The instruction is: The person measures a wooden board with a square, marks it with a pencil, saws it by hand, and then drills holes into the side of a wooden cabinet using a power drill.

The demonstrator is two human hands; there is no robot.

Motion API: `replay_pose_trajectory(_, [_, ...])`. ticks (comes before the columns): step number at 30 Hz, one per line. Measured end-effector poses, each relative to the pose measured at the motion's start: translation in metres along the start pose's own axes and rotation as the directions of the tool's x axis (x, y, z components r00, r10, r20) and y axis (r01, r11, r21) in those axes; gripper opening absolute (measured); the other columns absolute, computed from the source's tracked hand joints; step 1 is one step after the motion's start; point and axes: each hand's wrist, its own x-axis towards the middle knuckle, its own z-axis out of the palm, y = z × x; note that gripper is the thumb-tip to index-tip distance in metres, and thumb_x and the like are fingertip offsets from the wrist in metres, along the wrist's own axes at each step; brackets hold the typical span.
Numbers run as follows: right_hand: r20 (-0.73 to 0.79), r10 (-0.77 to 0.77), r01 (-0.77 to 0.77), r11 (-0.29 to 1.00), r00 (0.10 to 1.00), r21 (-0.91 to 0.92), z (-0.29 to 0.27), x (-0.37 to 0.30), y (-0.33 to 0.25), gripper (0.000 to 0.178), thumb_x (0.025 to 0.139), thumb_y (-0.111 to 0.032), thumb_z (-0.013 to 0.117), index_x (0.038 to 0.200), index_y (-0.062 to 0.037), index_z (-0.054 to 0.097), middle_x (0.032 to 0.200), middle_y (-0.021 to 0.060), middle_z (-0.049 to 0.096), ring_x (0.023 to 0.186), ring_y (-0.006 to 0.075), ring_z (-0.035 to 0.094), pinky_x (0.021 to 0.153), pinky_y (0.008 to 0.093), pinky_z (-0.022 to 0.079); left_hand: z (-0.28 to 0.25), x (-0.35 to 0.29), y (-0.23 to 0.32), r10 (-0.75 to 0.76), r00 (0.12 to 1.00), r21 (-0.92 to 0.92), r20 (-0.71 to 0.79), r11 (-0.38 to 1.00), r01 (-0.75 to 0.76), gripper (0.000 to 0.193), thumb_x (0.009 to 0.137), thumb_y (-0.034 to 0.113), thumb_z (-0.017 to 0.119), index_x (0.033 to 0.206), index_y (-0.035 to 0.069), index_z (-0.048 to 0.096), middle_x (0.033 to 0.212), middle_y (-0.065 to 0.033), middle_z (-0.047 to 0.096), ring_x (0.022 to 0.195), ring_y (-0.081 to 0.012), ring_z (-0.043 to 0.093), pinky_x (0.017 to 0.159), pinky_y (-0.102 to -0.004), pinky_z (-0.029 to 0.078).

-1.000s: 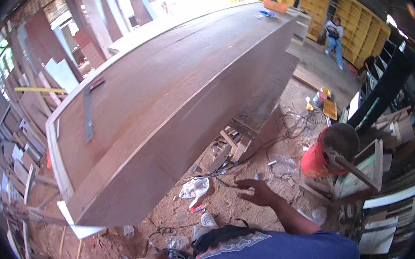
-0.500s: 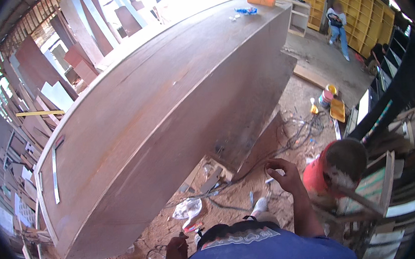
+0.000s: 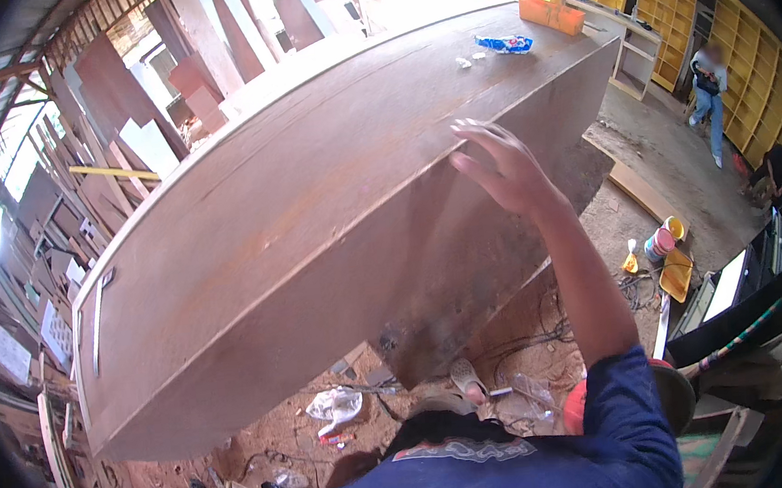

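A large brown wooden counter-like piece (image 3: 252,247) with a curved far edge stretches across the view. My right hand (image 3: 505,169) is raised at its near top edge, fingers stretched out and holding nothing. Its fingertips overlap the edge; whether they touch the wood I cannot tell. Low in front of my body, a dark brown patch (image 3: 351,469) may be my left hand, but my shirt hides most of it and no fingers show. A metal square (image 3: 97,321) lies at the left end of the top. Farther right on the top are a blue packet (image 3: 504,44) and an orange box-like block (image 3: 551,15).
Cables, a white plastic bag (image 3: 335,404) and scraps litter the dirt floor. A red bucket (image 3: 575,407) stands close on my right, partly behind my arm. Beyond are paint pails (image 3: 659,244) and a yellow tray (image 3: 676,275). A person (image 3: 705,91) stands near yellow shelving (image 3: 753,73).
My right hand has risen from beside my body to the wooden piece's near top edge. The view has shifted, and I stand closer to the piece. My left hand has slipped mostly out of sight.
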Motion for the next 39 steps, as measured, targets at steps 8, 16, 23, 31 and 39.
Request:
replay_pose_trajectory(8, [0.415,0.092,0.082,0.92,0.905,-0.382,0.072,0.182,0.139,0.075,0.105,-0.065,0.046,0.145,-0.0035,0.062,0.158,0.0216,0.052,0.146,0.0362,0.05,0.123,0.0445,0.037,0.075,0.077,0.018,-0.122,0.992,-0.093,0.025,0.988,0.124,0.02,0.096,0.018,0.071,0.103,-0.002,0.069,0.086,-0.0077,0.064,0.079,-0.021,0.065,0.075,-0.0361,0.052])
replay_pose_trajectory(16, [0.629,0.141,0.051,0.959,0.764,-0.277,0.055,0.214,0.133,0.069,0.1,-0.067,0.053,0.111,-0.0055,0.082,0.109,0.0194,0.078,0.11,0.0368,0.073,0.101,0.0457,0.056,0.131,0.109,0.079,-0.127,0.992,-0.057,0.009,0.99,0.127,0.021,0.097,0.017,0.071,0.105,-0.003,0.069,0.089,-0.0084,0.065,0.081,-0.0211,0.065,0.077,-0.0362,0.052])
replay_pose_trajectory(23, [0.785,0.059,0.026,0.995,0.617,-0.096,-0.006,0.248,0.168,0.065,0.101,-0.071,0.053,0.14,-0.0223,0.071,0.136,0.0192,0.069,0.133,0.0345,0.061,0.116,0.0456,0.045,0.204,0.128,0.101,-0.135,0.988,-0.109,-0.077,0.986,0.127,0.022,0.097,0.016,0.07,0.107,-0.004,0.07,0.092,-0.0091,0.066,0.083,-0.0212,0.066,0.079,-0.0363,0.053])
replay_pose_trajectory(31, [0.004,0.085,-0.071,0.857,0.996,-0.511,-0.202,0.318,0.524,0.042,0.096,-0.025,0.069,0.132,-0.0044,0.071,0.136,0.0215,0.069,0.13,0.0349,0.065,0.112,0.0439,0.049,0.329,0.136,0.135,-0.179,0.955,-0.266,-0.238,0.957,0.114,0.023,0.098,0.014,0.07,0.11,-0.005,0.071,0.096,-0.0099,0.068,0.085,-0.0212,0.066,0.081,-0.0364,0.053])
replay_pose_trajectory(39, [-0.1,0.304,-0.278,0.627,0.947,-0.728,-0.238,0.34,0.72,0.053,0.094,-0.038,0.07,0.136,-0.0063,0.067,0.133,0.0239,0.07,0.128,0.0396,0.065,0.109,0.0498,0.049,0.45,0.094,0.147,-0.238,0.891,-0.411,-0.386,0.909,0.065,0.024,0.098,0.013,0.069,0.112,-0.007,0.072,0.099,-0.0107,0.069,0.087,-0.0213,0.067,0.083,-0.0365,0.053])
